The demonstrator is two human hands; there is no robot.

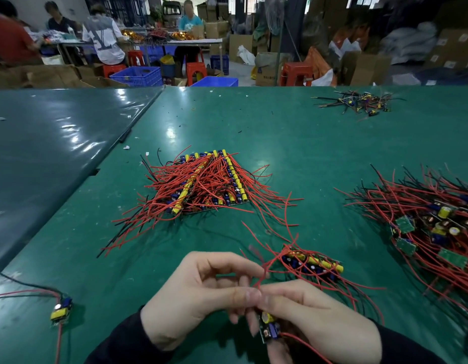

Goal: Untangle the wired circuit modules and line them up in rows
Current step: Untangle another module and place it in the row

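My right hand (319, 321) grips a small circuit module (268, 328) with a yellow capacitor and blue parts, low in the middle of the head view. My left hand (201, 290) pinches that module's red wire (264, 271) between thumb and fingertips just above it. Just beyond my hands lies a short row of modules (313, 261) with red wires fanning out. Farther back, lined-up rows of modules (209, 179) rest on the green table (293, 143). A tangled pile of modules (432, 227) lies at the right.
A single module (61, 310) with red and black wires lies at the near left. A small heap of wired parts (359, 101) sits at the far right of the table. A darker table (44, 143) adjoins on the left. People work at a far bench among boxes and crates.
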